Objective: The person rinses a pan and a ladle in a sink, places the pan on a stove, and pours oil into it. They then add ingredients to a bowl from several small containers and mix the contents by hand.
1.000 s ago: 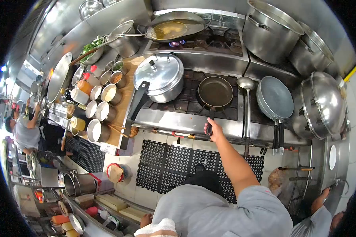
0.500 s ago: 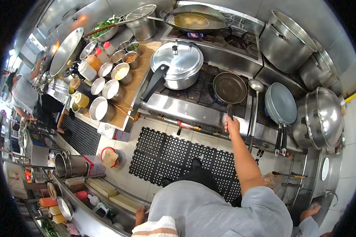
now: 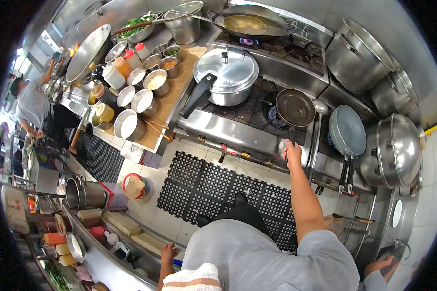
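Note:
My right hand (image 3: 292, 153) is closed round the handle of a dark frying pan (image 3: 295, 107). The pan sits tilted over the front stove, off to the right of a lit burner (image 3: 276, 118). Its inside looks brown and bare. A ladle (image 3: 319, 109) lies just right of the pan, beside grey-blue frying pans (image 3: 347, 131) with black handles. Low on the left, my left hand (image 3: 169, 252) hovers by the counter with loosely curled fingers apart. Something blue (image 3: 177, 262) shows near its wrist, too small to name.
A pressure cooker (image 3: 226, 75) stands left of the pan. Behind, a wok (image 3: 255, 22) of oil heats over a flame. Sauce bottles and metal pots crowd the left table (image 3: 172, 109). Big stockpots (image 3: 357, 58) stand right. Another person (image 3: 34, 106) works far left.
The frying pan has shifted right and tilted in my right hand, uncovering more of the burner. My left hand has risen slightly beside the counter. The whole view has swung a little.

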`<state>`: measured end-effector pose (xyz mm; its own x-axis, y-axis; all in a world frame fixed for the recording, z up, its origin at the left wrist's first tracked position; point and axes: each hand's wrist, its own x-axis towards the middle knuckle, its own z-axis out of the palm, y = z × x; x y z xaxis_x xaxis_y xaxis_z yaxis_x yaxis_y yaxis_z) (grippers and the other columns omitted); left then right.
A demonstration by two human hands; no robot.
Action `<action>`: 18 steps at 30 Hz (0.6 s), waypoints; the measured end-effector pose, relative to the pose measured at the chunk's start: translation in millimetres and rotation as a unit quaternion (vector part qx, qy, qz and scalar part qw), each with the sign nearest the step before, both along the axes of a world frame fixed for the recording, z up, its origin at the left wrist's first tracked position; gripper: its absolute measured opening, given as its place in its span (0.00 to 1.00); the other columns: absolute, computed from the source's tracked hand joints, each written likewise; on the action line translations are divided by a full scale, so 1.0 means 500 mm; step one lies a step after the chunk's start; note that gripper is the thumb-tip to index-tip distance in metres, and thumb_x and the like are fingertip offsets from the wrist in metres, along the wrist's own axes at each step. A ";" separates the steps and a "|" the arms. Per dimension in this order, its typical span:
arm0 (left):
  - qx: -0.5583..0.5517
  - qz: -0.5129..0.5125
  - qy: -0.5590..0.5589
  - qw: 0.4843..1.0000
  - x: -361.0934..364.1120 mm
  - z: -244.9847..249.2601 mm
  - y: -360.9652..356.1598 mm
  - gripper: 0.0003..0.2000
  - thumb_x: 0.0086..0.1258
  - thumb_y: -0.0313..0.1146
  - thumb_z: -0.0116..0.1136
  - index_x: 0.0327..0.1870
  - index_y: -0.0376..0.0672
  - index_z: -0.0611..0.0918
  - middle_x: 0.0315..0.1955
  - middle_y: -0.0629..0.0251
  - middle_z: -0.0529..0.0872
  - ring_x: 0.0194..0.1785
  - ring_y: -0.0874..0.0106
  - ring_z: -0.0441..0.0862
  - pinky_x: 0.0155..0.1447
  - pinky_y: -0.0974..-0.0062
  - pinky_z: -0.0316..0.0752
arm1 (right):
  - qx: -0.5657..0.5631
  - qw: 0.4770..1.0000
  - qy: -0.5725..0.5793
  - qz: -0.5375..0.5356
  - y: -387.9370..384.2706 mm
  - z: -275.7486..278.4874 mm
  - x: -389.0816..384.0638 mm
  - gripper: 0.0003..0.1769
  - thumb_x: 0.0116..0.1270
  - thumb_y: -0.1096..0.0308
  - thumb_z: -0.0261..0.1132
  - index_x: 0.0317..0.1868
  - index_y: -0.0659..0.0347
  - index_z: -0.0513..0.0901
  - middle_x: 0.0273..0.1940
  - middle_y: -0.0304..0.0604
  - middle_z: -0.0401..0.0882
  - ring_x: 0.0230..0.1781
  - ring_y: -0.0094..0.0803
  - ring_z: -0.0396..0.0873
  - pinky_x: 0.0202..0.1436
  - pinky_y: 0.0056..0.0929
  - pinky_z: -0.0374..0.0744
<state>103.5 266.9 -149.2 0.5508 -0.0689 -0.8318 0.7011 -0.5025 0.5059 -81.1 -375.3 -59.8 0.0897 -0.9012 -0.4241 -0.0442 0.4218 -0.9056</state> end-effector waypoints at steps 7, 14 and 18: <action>-0.003 -0.185 -0.094 0.978 -0.036 0.003 0.034 0.14 0.64 0.41 0.53 0.41 0.40 0.75 0.33 0.62 0.80 0.37 0.64 0.84 0.31 0.69 0.75 | 0.020 1.000 0.002 0.017 0.000 -0.063 0.025 0.11 0.62 0.61 0.62 0.34 0.60 0.72 0.18 0.34 0.69 0.11 0.21 0.65 0.10 0.22 0.64; 0.059 -0.047 -0.008 0.997 -0.042 0.065 0.018 0.15 0.62 0.42 0.55 0.41 0.41 0.75 0.33 0.63 0.80 0.35 0.66 0.83 0.31 0.69 0.75 | 0.016 0.999 -0.033 0.001 -0.015 -0.092 0.052 0.13 0.63 0.61 0.62 0.33 0.61 0.70 0.18 0.37 0.69 0.11 0.24 0.66 0.11 0.24 0.65; 0.042 0.000 0.008 0.999 -0.047 0.059 0.019 0.16 0.62 0.43 0.56 0.42 0.40 0.75 0.36 0.62 0.80 0.37 0.66 0.83 0.32 0.68 0.74 | 0.044 0.998 -0.045 0.009 -0.011 -0.063 0.055 0.18 0.65 0.53 0.59 0.38 0.61 0.72 0.22 0.38 0.72 0.16 0.25 0.70 0.16 0.26 0.69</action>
<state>79.9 276.7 -119.4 0.5373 0.0007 -0.8434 0.7085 -0.5430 0.4508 -53.9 -380.8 -91.3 0.1471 -0.8584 -0.4914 0.0275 0.5002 -0.8655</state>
